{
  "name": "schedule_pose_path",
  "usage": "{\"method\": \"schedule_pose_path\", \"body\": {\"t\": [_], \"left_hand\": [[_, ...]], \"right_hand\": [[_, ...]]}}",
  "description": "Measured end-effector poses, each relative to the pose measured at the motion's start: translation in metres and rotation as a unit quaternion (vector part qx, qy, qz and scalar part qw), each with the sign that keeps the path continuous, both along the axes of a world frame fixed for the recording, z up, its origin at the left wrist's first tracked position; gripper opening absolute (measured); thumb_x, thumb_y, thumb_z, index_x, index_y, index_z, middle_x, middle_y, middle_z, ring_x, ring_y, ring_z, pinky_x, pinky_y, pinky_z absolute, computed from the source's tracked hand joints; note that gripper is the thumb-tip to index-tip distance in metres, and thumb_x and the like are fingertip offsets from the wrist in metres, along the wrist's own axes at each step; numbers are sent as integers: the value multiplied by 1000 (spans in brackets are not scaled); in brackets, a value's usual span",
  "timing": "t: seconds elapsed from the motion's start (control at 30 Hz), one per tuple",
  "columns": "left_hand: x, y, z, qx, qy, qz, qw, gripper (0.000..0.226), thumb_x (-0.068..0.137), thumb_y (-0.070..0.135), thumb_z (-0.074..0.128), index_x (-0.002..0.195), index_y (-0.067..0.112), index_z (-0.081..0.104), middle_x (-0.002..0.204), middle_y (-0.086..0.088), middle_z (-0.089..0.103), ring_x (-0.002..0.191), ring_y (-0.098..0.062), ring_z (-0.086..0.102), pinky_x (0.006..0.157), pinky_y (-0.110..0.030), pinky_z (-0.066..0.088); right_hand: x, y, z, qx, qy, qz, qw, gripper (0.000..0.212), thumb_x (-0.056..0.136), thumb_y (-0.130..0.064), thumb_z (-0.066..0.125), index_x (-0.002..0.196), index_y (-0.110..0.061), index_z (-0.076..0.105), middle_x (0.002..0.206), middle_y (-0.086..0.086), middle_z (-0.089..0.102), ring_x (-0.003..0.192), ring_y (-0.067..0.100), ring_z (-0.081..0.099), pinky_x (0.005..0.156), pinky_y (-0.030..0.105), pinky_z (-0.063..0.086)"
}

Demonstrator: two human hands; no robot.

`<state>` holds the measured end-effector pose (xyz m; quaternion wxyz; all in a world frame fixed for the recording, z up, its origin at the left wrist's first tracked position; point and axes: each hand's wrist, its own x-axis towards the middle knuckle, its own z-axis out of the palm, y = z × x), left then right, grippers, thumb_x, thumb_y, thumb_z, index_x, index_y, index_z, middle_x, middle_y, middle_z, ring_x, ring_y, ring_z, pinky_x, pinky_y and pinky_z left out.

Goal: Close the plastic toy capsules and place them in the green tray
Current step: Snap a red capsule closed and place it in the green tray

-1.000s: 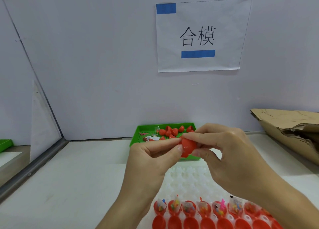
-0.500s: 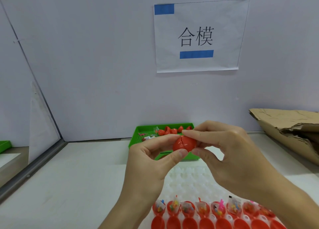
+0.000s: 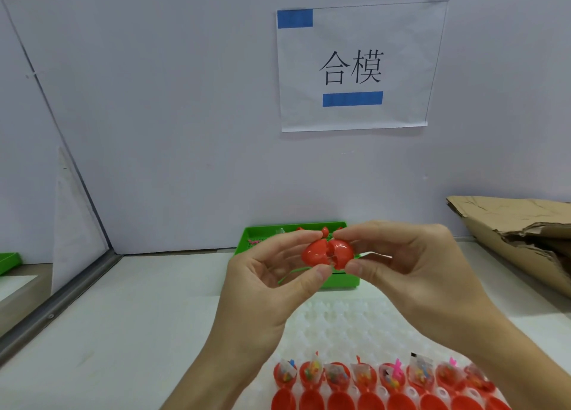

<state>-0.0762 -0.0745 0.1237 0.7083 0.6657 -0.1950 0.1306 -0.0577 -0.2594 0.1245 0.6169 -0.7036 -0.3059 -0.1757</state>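
1. A red plastic toy capsule point(image 3: 328, 252) is held up in mid-air between both hands, in front of the green tray point(image 3: 346, 281) and above the worktop point(image 3: 129, 317)
2. The left hand point(image 3: 272, 286) pinches the capsule's left half, forefinger on top and thumb beneath, so its grip is clamped on the capsule
3. The right hand point(image 3: 401, 264) pinches the right half in the same way, its grip also clamped on the capsule
4. The two halves stand at an angle to each other with a gap showing at the seam, so the capsule is not fully shut
5. The green tray sits on the worktop against the back wall, mostly hidden behind the hands; a few red capsules point(image 3: 325, 231) show in it above the fingers
6. A white dimpled holder sheet point(image 3: 346, 326) lies on the worktop nearer the person, its far rows bare
7. Along the bottom edge of that sheet stands a row of open red capsule halves point(image 3: 364, 375) with small bagged toys in them, and a row of hollow red halves point(image 3: 340, 402) just below
8. A paper sign point(image 3: 355, 66) with two characters and blue strips hangs on the wall
9. Crumpled brown cardboard point(image 3: 519, 236) lies at the right edge of the worktop
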Motion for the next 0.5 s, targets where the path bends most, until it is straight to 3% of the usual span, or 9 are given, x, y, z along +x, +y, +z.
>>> {"method": "schedule_pose_path", "body": {"t": [0.2, 0.37, 0.5], "left_hand": [[0, -1, 0, 4, -27, 6, 1000, 35, 61, 26, 81, 95, 32, 76, 97, 3, 77, 91, -14, 73, 77, -18, 55], [0, -4, 1, 25, -78, 15, 997, 30, 62, 11, 80, 91, 19, 77, 92, 2, 77, 89, -10, 73, 76, -14, 55], [-1, -6, -1, 26, -85, 17, 996, 31, 65, 6, 78, 96, 13, 76, 93, 2, 77, 92, -10, 73, 75, -15, 56]], "right_hand": [[-1, 1, 1, 25, -1, 20, 999, 26, 72, -8, 73, 97, -16, 77, 93, 3, 77, 89, 21, 74, 78, 27, 59], [-2, 3, 1, 27, -12, 20, 999, 27, 71, -7, 74, 95, -18, 78, 93, 2, 76, 89, 24, 73, 78, 28, 59], [-2, 4, 1, 15, -24, -7, 1000, 32, 72, 5, 76, 93, -18, 77, 90, -1, 77, 86, 22, 73, 76, 29, 59]]}}
